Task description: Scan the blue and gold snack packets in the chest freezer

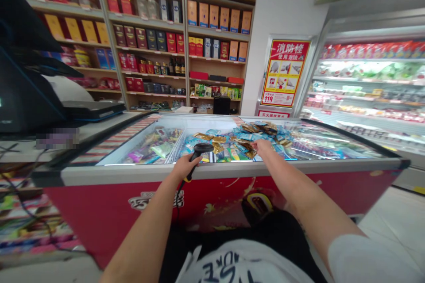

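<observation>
Left hand [186, 166] clamped on scanner [203, 147]; gold packets [246, 146] at right hand [261, 145], its grip unclear.

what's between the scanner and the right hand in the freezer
Gold packets and blue packets lie between the scanner and right hand, in the head view.

Black scanner [203, 147], blue and gold packets [262, 131]

I see passable air above the freezer's near rim [232, 168], between the scanner [202, 147] in the left hand [186, 167] and the right hand [262, 146]. Heaped packets [259, 131] block a low reach beyond the right hand; a white wire divider [175, 147] stands left of the scanner, whose cord [179, 189] hangs below.
</observation>
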A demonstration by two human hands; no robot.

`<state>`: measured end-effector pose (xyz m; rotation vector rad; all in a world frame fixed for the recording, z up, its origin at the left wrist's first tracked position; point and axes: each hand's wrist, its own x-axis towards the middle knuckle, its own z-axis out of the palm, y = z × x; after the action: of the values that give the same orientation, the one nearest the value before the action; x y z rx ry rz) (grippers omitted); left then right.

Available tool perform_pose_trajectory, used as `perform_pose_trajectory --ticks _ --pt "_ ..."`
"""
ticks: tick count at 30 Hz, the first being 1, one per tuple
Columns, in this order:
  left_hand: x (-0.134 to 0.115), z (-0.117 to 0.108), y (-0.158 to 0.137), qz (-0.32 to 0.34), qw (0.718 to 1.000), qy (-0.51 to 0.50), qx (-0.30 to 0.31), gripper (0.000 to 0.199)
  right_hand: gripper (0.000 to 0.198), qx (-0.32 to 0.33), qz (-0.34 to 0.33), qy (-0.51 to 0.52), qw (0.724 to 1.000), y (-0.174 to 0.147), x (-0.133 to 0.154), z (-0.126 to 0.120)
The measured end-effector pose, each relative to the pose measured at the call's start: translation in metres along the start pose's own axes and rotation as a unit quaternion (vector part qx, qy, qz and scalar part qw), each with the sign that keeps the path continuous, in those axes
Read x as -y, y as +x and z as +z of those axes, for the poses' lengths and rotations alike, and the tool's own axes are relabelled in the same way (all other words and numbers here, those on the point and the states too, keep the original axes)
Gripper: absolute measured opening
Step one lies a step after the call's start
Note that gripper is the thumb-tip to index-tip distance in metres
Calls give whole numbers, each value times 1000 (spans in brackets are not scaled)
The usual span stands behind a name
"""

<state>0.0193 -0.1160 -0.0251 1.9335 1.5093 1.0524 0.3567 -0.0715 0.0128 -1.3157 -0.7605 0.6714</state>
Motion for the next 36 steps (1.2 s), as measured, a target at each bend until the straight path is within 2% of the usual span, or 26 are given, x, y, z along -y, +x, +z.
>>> perform_pose_trajectory --ticks 4,7,8,10,11,12,14,16,18,21,23,28,33,36 --pt "0 0 0 1 1000 -5 -2 43 12 -20 43 -90 995 4 -6 -14" --pt "0 0 -1 2 1000 8 -1 44 1 -1 9 -219 976 6 -8 -19" --pt "0 0 -1 2 1000 16 -1 44 7 10 -19 -292 956 7 -8 -21" --pt "0 0 -1 0 1000 30 0 45 23 19 -80 -437 896 6 -5 -23" --pt "1 1 -1 0 999 35 0 46 30 14 -104 -485 868 4 -3 -24" --pt "1 1 0 0 999 37 1 46 35 6 -124 -509 852 2 -1 -23" --pt "2 2 1 -2 1000 30 2 46 38 3 -171 -524 834 -4 2 -17" --pt "4 2 4 -11 1000 -6 2 46 35 36 -235 -520 820 -11 4 -5" --pt "6 1 9 -36 996 -77 -6 47 34 89 -291 -506 807 -19 2 15" --pt "9 -4 16 -80 978 -189 -16 51 32 171 -320 -477 801 -27 -9 56" --pt "10 -8 20 -92 968 -233 -16 54 35 202 -315 -466 802 -28 -21 86" --pt "15 -13 20 -86 940 -330 -17 55 64 201 -264 -495 803 -10 -40 142" --pt "24 -17 16 -105 915 -382 -70 60 79 231 -150 -551 788 -1 -42 158" --pt "24 -16 15 -86 918 -377 -88 59 77 255 -177 -559 769 -17 -47 154"
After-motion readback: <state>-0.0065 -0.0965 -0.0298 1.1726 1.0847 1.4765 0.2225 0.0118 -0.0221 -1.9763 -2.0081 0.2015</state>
